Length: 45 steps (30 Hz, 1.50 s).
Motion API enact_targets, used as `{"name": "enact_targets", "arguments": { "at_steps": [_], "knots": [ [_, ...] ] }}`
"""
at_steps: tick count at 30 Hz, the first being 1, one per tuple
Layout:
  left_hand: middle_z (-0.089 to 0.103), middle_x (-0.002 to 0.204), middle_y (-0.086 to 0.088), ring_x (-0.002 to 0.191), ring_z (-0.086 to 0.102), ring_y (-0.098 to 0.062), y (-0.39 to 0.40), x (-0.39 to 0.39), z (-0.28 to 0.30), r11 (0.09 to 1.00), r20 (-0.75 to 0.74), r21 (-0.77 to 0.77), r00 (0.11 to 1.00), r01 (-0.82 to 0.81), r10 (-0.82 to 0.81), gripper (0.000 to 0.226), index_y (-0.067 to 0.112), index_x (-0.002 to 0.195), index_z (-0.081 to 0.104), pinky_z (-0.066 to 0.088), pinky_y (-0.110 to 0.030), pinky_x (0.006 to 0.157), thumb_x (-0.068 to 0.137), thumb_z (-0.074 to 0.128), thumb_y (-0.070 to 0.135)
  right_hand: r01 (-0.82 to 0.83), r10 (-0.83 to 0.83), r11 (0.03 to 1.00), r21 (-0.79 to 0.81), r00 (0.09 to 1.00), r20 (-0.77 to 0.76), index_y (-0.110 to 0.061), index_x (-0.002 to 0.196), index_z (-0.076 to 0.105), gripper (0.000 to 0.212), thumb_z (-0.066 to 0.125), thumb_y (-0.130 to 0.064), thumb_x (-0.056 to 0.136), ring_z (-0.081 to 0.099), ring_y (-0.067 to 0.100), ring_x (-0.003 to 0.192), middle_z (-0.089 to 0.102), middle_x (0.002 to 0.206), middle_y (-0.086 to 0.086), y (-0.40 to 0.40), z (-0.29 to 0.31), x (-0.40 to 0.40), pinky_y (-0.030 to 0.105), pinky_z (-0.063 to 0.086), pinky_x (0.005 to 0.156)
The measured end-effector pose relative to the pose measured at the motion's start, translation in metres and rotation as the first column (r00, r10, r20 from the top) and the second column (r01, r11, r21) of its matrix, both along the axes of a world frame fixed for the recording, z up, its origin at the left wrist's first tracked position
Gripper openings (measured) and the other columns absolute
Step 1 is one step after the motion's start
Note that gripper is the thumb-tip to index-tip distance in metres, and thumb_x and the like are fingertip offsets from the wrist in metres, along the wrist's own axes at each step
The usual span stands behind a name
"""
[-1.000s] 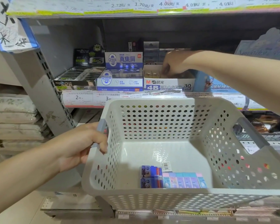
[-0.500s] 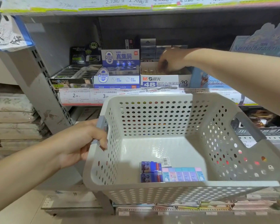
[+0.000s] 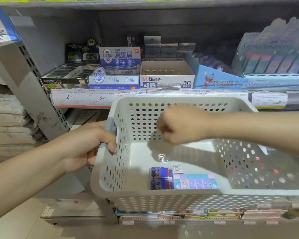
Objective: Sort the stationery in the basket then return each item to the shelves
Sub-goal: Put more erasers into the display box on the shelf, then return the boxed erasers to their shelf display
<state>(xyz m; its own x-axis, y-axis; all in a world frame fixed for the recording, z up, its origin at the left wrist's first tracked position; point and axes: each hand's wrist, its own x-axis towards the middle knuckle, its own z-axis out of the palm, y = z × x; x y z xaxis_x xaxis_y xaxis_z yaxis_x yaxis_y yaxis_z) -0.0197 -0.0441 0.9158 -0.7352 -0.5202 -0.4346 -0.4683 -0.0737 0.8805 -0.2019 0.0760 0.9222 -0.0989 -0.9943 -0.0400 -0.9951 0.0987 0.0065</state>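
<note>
Head view, one frame. I note the left hand (image 3: 86, 145) wrapped around the grey handle (image 3: 110, 128) on the basket's (image 3: 162, 197) left wall, holding the basket up in front of the shelf (image 3: 162, 94).

Right hand (image 3: 181, 125) hangs over the open basket, near its far wall, fingers curled down and inward. I see nothing between them, though the fingertips are turned away and blurred, so a small item cannot be ruled out.

What remains to sort lies on the basket floor at the near wall: two dark blue erasers (image 3: 161, 178) stacked side by side, and just right of them, touching, a row of pastel erasers (image 3: 195, 182). A small barcode tag (image 3: 177, 168) sits just behind them.

Key relation: the erasers lie below the right hand and toward me, slightly right of the knuckles. The pastel row's long axis runs left to right, parallel to the near wall. The right hand is the free one; the left is busy with the handle.

Judgement: next reach is downward and back toward the near wall. The near wall crowds the row, so the fingers probably need to come in from the far side.

The 4B box (image 3: 167, 78) on the shelf stands open.
</note>
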Motion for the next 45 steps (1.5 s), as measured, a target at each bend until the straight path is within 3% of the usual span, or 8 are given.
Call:
{"name": "enact_targets", "arguments": {
  "at_steps": [3, 6, 11, 15, 29, 33, 38, 45],
  "knots": [
    [0.07, 0.091, -0.022, 0.076, 0.063, -0.032, 0.008, -0.009, -0.001, 1.0, -0.024, 0.008, 1.0, 0.014, -0.014, 0.075, 0.007, 0.099, 0.069, 0.047, -0.056, 0.09, 0.024, 0.06, 0.002, 0.013, -0.043, 0.905, 0.425, 0.997, 0.059, -0.002, 0.086, 0.065, 0.035, 0.047, -0.032, 0.091, 0.057, 0.024, 0.075, 0.066, 0.085, 0.013, 0.002, -0.044, -0.005, 0.024, 0.04, 0.062],
    [0.07, 0.091, -0.023, 0.079, 0.062, -0.034, 0.017, -0.019, 0.0, 0.999, -0.037, 0.013, 0.999, 0.038, -0.037, 0.067, 0.008, 0.093, 0.07, 0.047, -0.058, 0.09, 0.028, 0.059, -0.001, 0.006, -0.069, 0.804, 0.594, 0.994, 0.084, -0.003, 0.094, 0.062, 0.037, 0.048, -0.038, 0.094, 0.055, 0.024, 0.081, 0.063, 0.081, 0.006, 0.0, -0.068, -0.016, 0.026, 0.036, 0.058],
    [0.065, 0.093, -0.03, 0.084, 0.058, -0.038, 0.032, -0.036, -0.002, 0.999, -0.046, 0.002, 0.998, 0.04, -0.04, 0.075, 0.003, 0.103, 0.065, 0.041, -0.063, 0.091, 0.028, 0.059, -0.001, -0.069, 0.088, 0.818, 0.572, 0.996, -0.005, -0.008, 0.088, 0.051, 0.03, 0.052, -0.039, 0.093, 0.044, 0.021, 0.075, 0.04, 0.064, -0.003, 0.011, -0.075, -0.021, 0.023, 0.026, 0.047],
    [0.065, 0.089, -0.03, 0.075, 0.061, -0.033, 0.038, -0.05, -0.007, 0.996, -0.059, 0.012, 0.995, 0.084, -0.083, 0.056, 0.008, 0.094, 0.071, 0.052, -0.047, 0.077, 0.041, 0.054, -0.003, -0.05, 0.101, 0.803, 0.593, 0.993, -0.053, -0.008, 0.095, 0.054, 0.031, 0.056, -0.039, 0.091, 0.042, 0.019, 0.066, 0.038, 0.066, -0.003, 0.024, -0.076, -0.029, 0.023, 0.024, 0.045],
    [0.062, 0.082, -0.021, 0.069, 0.058, -0.03, 0.059, -0.074, -0.014, 0.991, -0.077, 0.02, 0.988, 0.133, -0.131, 0.046, 0.013, 0.081, 0.069, 0.054, -0.031, 0.052, 0.042, 0.052, -0.003, 0.039, -0.172, 0.805, 0.592, 0.97, 0.17, 0.002, 0.116, 0.058, 0.03, 0.06, -0.015, 0.09, 0.048, 0.018, 0.067, 0.062, 0.092, 0.012, 0.044, -0.08, -0.058, 0.021, 0.031, 0.048],
    [0.067, 0.082, -0.021, 0.068, 0.061, -0.031, 0.057, -0.073, -0.013, 0.99, -0.073, 0.016, 0.987, 0.142, -0.14, 0.051, 0.012, 0.088, 0.071, 0.055, -0.035, 0.057, 0.043, 0.052, -0.003, 0.042, -0.147, 0.861, 0.506, 0.975, 0.169, -0.002, 0.113, 0.06, 0.024, 0.053, -0.011, 0.092, 0.057, 0.021, 0.075, 0.068, 0.102, 0.013, 0.045, -0.05, -0.056, 0.026, 0.042, 0.055],
    [0.066, 0.091, -0.026, 0.08, 0.059, -0.035, 0.051, -0.07, -0.004, 0.992, -0.042, 0.034, 0.992, 0.118, -0.116, 0.057, 0.008, 0.097, 0.068, 0.056, -0.042, 0.068, 0.043, 0.052, -0.003, 0.163, -0.214, 0.975, 0.149, 0.865, 0.454, -0.004, 0.098, 0.062, 0.012, 0.055, -0.012, 0.092, 0.058, 0.005, 0.056, 0.067, 0.079, 0.002, 0.076, 0.048, -0.062, 0.015, 0.047, 0.051],
    [0.064, 0.106, -0.034, 0.088, 0.057, -0.041, 0.05, -0.064, 0.007, 0.995, -0.011, 0.015, 0.995, 0.101, -0.101, 0.077, 0.002, 0.109, 0.061, 0.036, -0.064, 0.095, 0.032, 0.059, -0.002, 0.493, -0.345, 0.79, -0.365, 0.849, 0.401, -0.017, 0.086, 0.07, 0.014, 0.064, -0.029, 0.086, 0.065, 0.007, 0.068, 0.072, 0.079, -0.005, 0.104, 0.11, -0.112, 0.022, 0.049, 0.063]
  ]
}}
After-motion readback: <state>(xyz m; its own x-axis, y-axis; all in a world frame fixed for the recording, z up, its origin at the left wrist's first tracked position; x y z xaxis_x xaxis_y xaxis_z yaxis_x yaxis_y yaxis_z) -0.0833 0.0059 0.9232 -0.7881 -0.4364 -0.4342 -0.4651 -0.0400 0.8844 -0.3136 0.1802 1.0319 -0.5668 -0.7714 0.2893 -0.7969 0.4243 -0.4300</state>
